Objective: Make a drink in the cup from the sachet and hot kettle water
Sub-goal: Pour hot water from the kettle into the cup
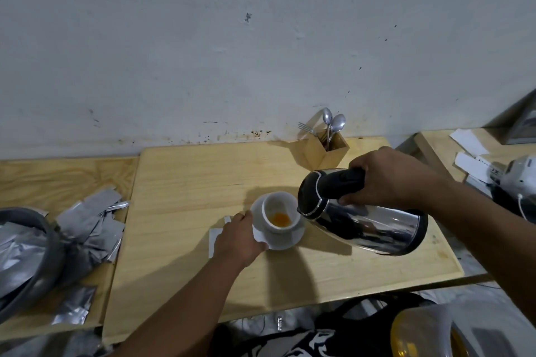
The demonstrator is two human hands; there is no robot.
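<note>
A white cup stands on a white saucer in the middle of the wooden table. Orange liquid or powder lies at the cup's bottom. My left hand grips the saucer's left rim. My right hand holds the black handle of a steel kettle, tipped on its side with the spout end at the cup's right rim. A white sachet lies partly under my left hand.
A wooden holder with spoons and a fork stands at the back against the wall. Several silver sachets and a grey bin lie at the left. A white appliance sits at the right.
</note>
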